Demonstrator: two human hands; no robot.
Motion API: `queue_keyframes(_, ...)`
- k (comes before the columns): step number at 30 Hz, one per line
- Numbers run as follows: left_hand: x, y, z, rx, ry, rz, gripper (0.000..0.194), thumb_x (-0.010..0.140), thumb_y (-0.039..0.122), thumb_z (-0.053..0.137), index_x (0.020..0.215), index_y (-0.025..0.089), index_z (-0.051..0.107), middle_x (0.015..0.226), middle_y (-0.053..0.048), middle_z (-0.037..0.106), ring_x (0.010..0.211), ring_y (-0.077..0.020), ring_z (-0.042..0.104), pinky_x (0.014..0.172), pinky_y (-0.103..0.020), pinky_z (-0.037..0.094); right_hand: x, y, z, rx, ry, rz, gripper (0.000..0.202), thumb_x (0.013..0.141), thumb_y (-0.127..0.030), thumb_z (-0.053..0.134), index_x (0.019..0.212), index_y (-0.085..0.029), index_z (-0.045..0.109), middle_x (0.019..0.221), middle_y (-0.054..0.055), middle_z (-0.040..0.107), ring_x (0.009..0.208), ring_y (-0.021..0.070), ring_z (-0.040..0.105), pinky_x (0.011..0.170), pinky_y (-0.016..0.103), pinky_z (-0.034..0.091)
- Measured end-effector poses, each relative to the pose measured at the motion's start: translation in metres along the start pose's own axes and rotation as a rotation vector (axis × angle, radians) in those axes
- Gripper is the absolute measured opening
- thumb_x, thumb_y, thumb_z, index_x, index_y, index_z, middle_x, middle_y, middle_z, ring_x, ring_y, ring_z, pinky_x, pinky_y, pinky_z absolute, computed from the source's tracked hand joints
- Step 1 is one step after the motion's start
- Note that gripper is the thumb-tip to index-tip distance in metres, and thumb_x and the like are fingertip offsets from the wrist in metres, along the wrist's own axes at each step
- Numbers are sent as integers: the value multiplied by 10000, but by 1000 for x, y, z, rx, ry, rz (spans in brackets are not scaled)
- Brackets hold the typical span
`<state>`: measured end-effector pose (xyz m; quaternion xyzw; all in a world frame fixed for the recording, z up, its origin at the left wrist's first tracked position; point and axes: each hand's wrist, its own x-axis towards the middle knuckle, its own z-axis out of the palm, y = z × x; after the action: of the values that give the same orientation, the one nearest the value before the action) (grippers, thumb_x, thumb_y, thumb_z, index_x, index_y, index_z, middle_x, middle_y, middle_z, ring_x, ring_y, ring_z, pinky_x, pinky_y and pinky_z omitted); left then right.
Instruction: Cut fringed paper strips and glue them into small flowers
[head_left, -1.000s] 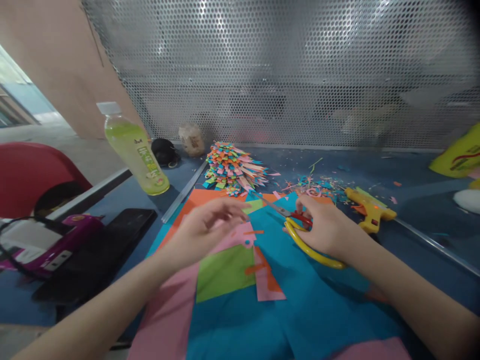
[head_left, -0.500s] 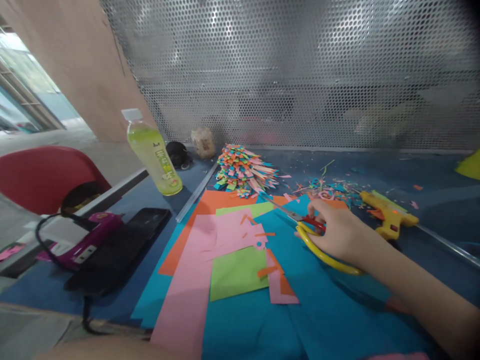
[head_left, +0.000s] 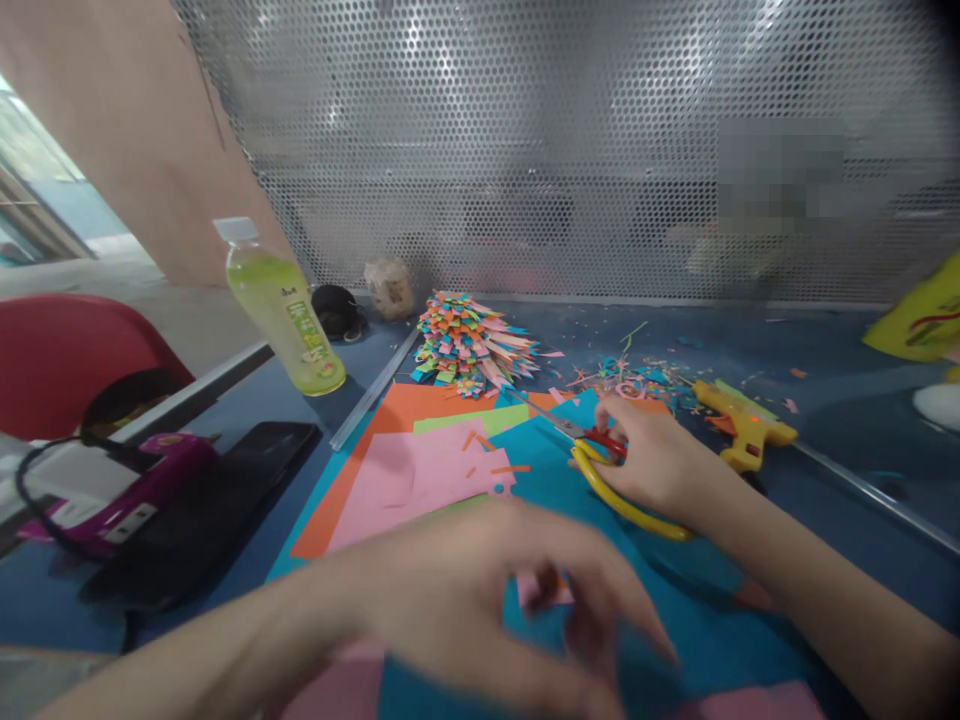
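Observation:
My right hand [head_left: 645, 450] is closed around a pair of scissors [head_left: 630, 510] with red and yellow handles, its blades pointing left over the paper. Blurred by motion, my left hand [head_left: 487, 590] hangs above the sheets with its fingers curved and apart, holding nothing that I can see. Below both hands lie sheets of coloured paper: blue [head_left: 540, 450], pink [head_left: 420, 465] and orange [head_left: 322, 510]. Small orange paper strips [head_left: 511, 469] rest on the pink sheet. Behind the sheets is a heap of cut multicoloured paper strips [head_left: 472, 345].
Paper scraps [head_left: 637, 378] and a yellow glue gun [head_left: 742, 425] with a clear stick lie at the right. On the left are a drink bottle [head_left: 281, 320], a black phone [head_left: 217, 510] and a purple power strip [head_left: 135, 500]. A perforated metal panel [head_left: 450, 120] stands behind.
My left hand has come in from the lower left and now hovers over the sheets. The view has shifted slightly right; my right hand keeps its hold on the scissors.

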<state>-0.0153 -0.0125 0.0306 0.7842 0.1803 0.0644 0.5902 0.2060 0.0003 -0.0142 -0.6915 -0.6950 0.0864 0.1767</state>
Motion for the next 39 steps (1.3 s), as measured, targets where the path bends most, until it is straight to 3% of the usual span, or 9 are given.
queue_keyframes(4, 23, -22, -42, 729, 459, -43, 240, 773, 264, 596, 1008, 225, 628, 1021, -24, 681, 939, -187, 615, 827, -310, 469, 0, -1, -2, 10, 5, 14, 217, 733, -363, 535, 831, -205, 422, 643, 1, 564, 563, 145, 516, 502, 228, 309)
queue_keyframes(7, 27, -44, -49, 964, 450, -99, 336, 811, 295, 547, 1140, 235, 587, 1069, -55, 673, 993, -222, 612, 855, -362, 479, 1, -1, -2, 5, 4, 25, 216, 733, -362, 545, 824, -207, 425, 648, 4, 560, 567, 147, 518, 497, 226, 304)
queue_keyframes(11, 30, -50, -43, 1192, 345, -115, 317, 857, 258, 499, 1159, 223, 592, 995, -80, 691, 959, -241, 629, 829, -384, 493, 1, -1, -2, -2, -13, 26, 206, 740, -361, 538, 819, -207, 426, 643, 3, 555, 564, 145, 515, 496, 227, 302)
queue_keyframes(18, 33, -62, -35, 1295, 365, 42, 297, 875, 202, 483, 1152, 155, 576, 939, -107, 699, 869, -217, 659, 783, -350, 526, 0, -3, 0, -11, -27, 35, 208, 733, -354, 545, 820, -204, 429, 631, 8, 546, 548, 146, 504, 476, 226, 277)
queue_keyframes(23, 33, -72, -33, 1214, 412, 118, 304, 885, 188, 450, 1157, 146, 579, 933, -142, 683, 892, -245, 654, 793, -398, 536, 0, -2, 3, 7, -31, 11, 199, 729, -348, 538, 808, -201, 430, 635, 5, 548, 556, 146, 507, 490, 230, 284)
queue_keyframes(31, 33, -67, -36, 948, 521, -1, 308, 844, 187, 477, 1128, 194, 598, 954, -80, 695, 867, -191, 643, 792, -321, 521, -1, 2, 7, 70, -6, 8, 207, 711, -357, 559, 796, -203, 450, 600, -1, 540, 533, 153, 504, 498, 239, 285)
queue_keyframes(35, 34, -65, -41, 351, 649, -95, 404, 805, 278, 553, 1200, 192, 551, 796, -20, 709, 660, -144, 632, 628, -251, 506, -2, 0, 4, 192, 41, 5, 214, 681, -321, 599, 776, -206, 446, 590, -8, 540, 524, 151, 492, 514, 251, 307)
queue_keyframes(37, 36, -67, -44, 18, 693, -116, 469, 782, 338, 593, 1205, 143, 536, 778, -36, 704, 687, -151, 641, 655, -265, 508, -2, -3, 3, 306, 88, 1, 242, 682, -312, 608, 822, -211, 438, 639, -7, 569, 541, 144, 506, 523, 251, 333)
queue_keyframes(39, 39, -69, -44, -124, 701, -115, 501, 789, 336, 584, 1224, 102, 502, 828, -68, 698, 746, -151, 650, 682, -273, 509, -2, -9, 4, 467, 112, -11, 308, 696, -350, 602, 887, -217, 401, 698, -4, 590, 560, 137, 537, 520, 243, 376)
